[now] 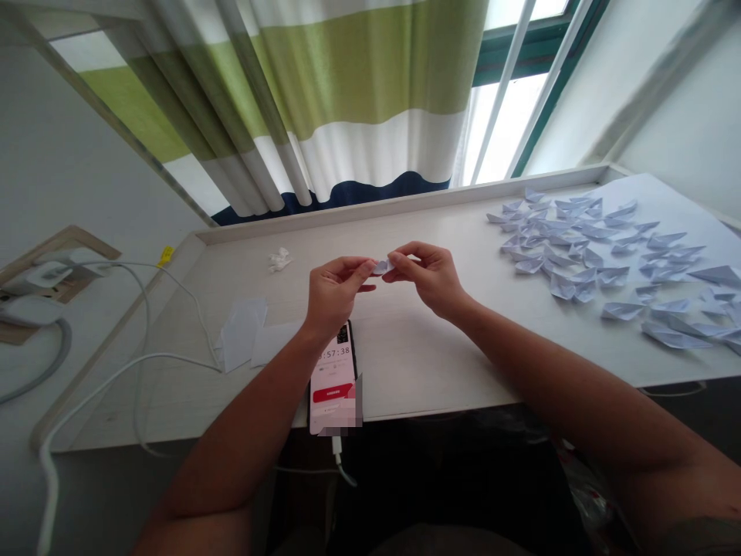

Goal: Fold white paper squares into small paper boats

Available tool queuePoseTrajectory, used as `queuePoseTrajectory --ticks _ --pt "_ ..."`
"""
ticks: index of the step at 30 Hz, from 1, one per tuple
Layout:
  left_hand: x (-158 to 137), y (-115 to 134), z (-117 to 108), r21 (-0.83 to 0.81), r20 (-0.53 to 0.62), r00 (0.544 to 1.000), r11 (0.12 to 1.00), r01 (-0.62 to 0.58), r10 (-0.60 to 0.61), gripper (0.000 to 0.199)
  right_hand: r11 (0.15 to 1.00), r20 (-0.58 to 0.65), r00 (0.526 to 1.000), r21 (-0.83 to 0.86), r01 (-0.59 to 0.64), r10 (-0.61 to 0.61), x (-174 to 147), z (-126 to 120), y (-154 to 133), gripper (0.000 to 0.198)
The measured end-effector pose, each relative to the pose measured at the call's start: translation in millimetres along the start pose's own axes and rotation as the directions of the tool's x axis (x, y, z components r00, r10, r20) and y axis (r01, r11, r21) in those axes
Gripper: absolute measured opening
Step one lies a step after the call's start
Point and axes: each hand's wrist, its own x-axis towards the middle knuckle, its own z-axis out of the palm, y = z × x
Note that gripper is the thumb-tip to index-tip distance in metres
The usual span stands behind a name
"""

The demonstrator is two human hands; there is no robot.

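Between my two hands, above the middle of the white desk [417, 363], is a small folded piece of white paper [380, 267]. My left hand [339, 289] pinches its left end between thumb and fingers. The other end is pinched by my right hand [425, 276]. Most of the paper is covered by the fingertips, so its full shape cannot be made out. On the right side of the desk lie several folded white paper boats [579, 232], spread in a loose group.
A phone [333, 394] showing a timer lies at the front edge, with a white charging cable [337, 446] plugged in. Loose paper sheets [243, 332] and a crumpled paper [280, 260] lie left. White cables run from a wall socket [52, 278]. A striped curtain [370, 77] hangs behind.
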Motion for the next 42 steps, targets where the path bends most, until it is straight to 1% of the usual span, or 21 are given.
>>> queuePoseTrajectory --ticks 2,6,8,14,17,20,24,27,29,32,34,36,38,40,42 --pt "-0.1 0.2 -0.3 0.015 0.012 0.999 0.999 -0.041 0.041 0.023 1.000 -0.021 1.000 0.023 -0.001 0.001 0.9 0.1 1.1 0.044" --pt "0.2 -2.2 -1.0 0.128 0.081 0.991 0.985 -0.119 0.109 0.024 0.999 -0.039 0.999 0.047 -0.001 0.003 2.8 -0.9 2.3 0.044" --pt "0.4 -3.3 -1.9 0.170 0.114 0.988 0.978 -0.124 0.105 0.025 0.999 -0.036 0.999 0.042 0.004 -0.003 3.8 -2.2 2.8 0.044" --pt "3.0 -1.7 -10.1 0.280 0.158 0.985 0.954 -0.108 0.066 0.026 0.999 0.034 0.999 0.022 -0.031 0.030 5.3 -5.5 7.1 0.047" --pt "4.4 -2.1 -12.7 0.253 0.142 0.988 0.962 -0.099 0.064 0.030 0.998 0.057 0.998 0.054 -0.029 0.026 4.3 -5.7 9.0 0.048" --pt "4.5 -3.0 -12.3 0.235 0.101 0.992 0.967 -0.102 0.080 0.033 0.997 0.111 0.994 0.075 -0.013 0.005 2.5 -5.4 7.8 0.047" --pt "3.6 -3.3 -11.2 0.219 0.061 0.991 0.967 -0.134 0.123 0.030 1.000 0.164 0.986 0.021 0.013 -0.016 1.3 -4.6 3.7 0.053" --pt "3.7 -4.2 -10.3 0.175 0.064 0.991 0.976 -0.128 0.118 0.034 0.999 0.140 0.990 0.005 0.034 -0.034 1.8 -4.1 0.9 0.058" --pt "4.4 -5.1 -9.2 0.130 0.076 0.992 0.985 -0.109 0.100 0.034 0.999 0.111 0.993 -0.002 0.052 -0.051 2.4 -3.8 -0.6 0.058" --pt "5.9 -5.0 -8.2 0.074 0.064 0.996 0.994 -0.075 0.070 0.037 0.998 0.073 0.995 -0.006 0.065 -0.064 2.9 -3.7 -1.5 0.057" --pt "6.8 -3.6 -8.7 0.095 0.072 0.997 0.995 -0.031 0.024 0.042 0.998 0.069 0.996 0.000 0.057 -0.057 3.1 -4.1 -0.3 0.057" --pt "7.3 -1.9 -10.2 0.139 0.131 0.990 0.990 0.029 -0.048 0.046 0.999 0.090 0.995 0.006 0.044 -0.044 3.4 -5.0 2.5 0.056" --pt "7.2 -1.0 -11.7 0.177 0.189 0.978 0.983 0.050 -0.084 0.041 1.000 0.121 0.992 0.006 0.030 -0.030 3.8 -5.7 6.0 0.054" --pt "6.8 -1.6 -12.4 0.208 0.198 0.978 0.978 0.021 -0.064 0.035 1.000 0.134 0.991 -0.003 0.026 -0.026 4.5 -6.2 8.7 0.052" --pt "6.4 -3.7 -12.6 0.237 0.165 0.986 0.971 -0.024 -0.016 0.030 0.999 0.114 0.993 -0.020 0.037 -0.035 5.3 -6.5 9.2 0.053"
